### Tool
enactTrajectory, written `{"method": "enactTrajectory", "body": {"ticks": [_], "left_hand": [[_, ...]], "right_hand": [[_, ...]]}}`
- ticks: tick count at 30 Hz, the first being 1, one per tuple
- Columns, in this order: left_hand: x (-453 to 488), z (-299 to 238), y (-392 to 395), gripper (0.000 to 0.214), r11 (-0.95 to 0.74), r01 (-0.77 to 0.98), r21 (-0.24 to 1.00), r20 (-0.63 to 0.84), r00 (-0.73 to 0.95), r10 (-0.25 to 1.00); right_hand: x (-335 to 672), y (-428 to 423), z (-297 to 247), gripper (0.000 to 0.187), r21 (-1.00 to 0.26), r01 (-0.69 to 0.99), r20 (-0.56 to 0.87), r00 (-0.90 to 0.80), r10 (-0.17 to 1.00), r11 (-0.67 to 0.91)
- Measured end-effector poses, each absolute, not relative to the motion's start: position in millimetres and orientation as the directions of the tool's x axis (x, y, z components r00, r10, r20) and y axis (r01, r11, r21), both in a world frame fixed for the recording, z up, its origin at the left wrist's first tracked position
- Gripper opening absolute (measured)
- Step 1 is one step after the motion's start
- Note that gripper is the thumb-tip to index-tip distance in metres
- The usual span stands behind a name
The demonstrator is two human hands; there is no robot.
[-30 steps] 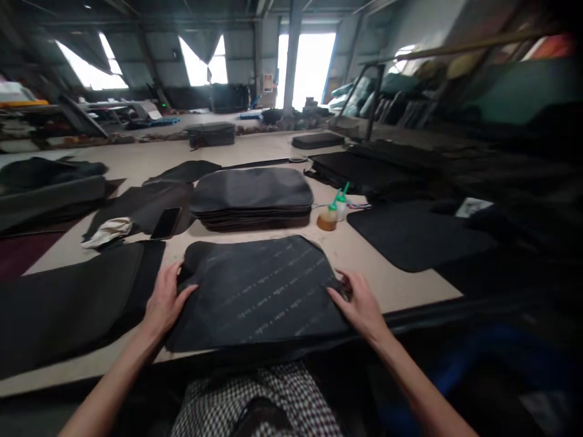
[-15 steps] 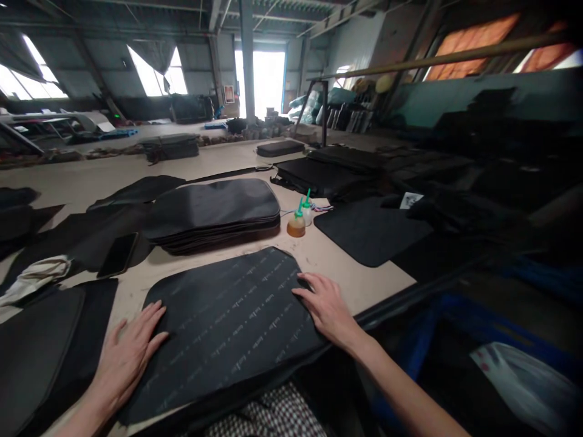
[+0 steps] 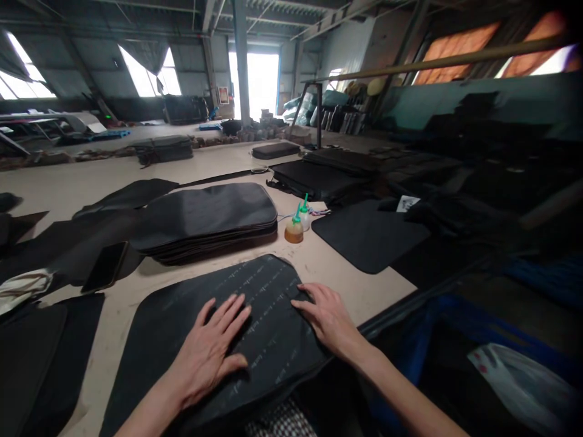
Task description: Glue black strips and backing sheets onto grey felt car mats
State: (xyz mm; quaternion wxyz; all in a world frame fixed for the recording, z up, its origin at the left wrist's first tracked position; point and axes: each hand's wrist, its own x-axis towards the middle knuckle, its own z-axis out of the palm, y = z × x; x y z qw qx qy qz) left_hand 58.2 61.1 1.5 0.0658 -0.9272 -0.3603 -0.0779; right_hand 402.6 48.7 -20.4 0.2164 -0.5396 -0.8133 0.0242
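A black fabric panel (image 3: 182,315) with faint diagonal printed lines lies flat at the table's near edge. My left hand (image 3: 212,352) rests flat on its middle, fingers spread, holding nothing. My right hand (image 3: 325,315) lies open on the panel's right edge, fingers stretched toward the left. Behind the panel sits a stack of similar dark panels (image 3: 200,218).
Two small glue bottles with green caps (image 3: 297,224) stand right of the stack. A black mat (image 3: 364,233) lies farther right. A phone (image 3: 104,273) and a pale cloth (image 3: 20,288) lie at the left. More dark pieces cover the table's left side and far end.
My left hand has slid from the panel's left edge to its middle. My right hand stays at the right edge. The view has turned to the right.
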Motion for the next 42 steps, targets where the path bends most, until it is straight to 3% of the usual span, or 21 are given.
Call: {"method": "enactTrajectory", "body": {"ticks": [4, 10, 15, 22, 30, 36, 42], "left_hand": [[74, -12, 66, 0.082, -0.811, 0.584, -0.038, 0.154, 0.805, 0.573], [71, -14, 66, 0.083, -0.813, 0.582, -0.029, 0.122, 0.809, 0.575], [72, -13, 65, 0.081, -0.807, 0.589, -0.033, 0.130, 0.803, 0.581], [73, -13, 66, 0.080, -0.804, 0.595, -0.008, 0.128, 0.798, 0.589], [72, -15, 65, 0.080, -0.804, 0.595, 0.006, 0.158, 0.793, 0.588], [72, -19, 65, 0.081, -0.801, 0.598, -0.036, 0.173, 0.793, 0.584], [72, -23, 66, 0.081, -0.806, 0.590, -0.045, 0.181, 0.798, 0.574]], "right_hand": [[407, 52, -15, 0.034, -0.326, 0.838, 0.306, -0.345, 0.887, 0.438], [406, 116, 3, 0.040, -0.471, 0.779, 0.284, -0.310, 0.907, 0.414], [382, 184, 2, 0.047, -0.447, 0.809, 0.201, -0.325, 0.924, 0.382], [362, 197, 11, 0.040, -0.416, 0.802, 0.258, -0.349, 0.901, 0.429], [385, 182, 25, 0.042, -0.369, 0.912, 0.355, -0.040, 0.934, 0.180], [341, 132, -14, 0.044, -0.227, 0.856, 0.373, -0.365, 0.853, 0.465], [306, 105, -31, 0.051, -0.211, 0.862, 0.333, -0.380, 0.863, 0.462]]}}
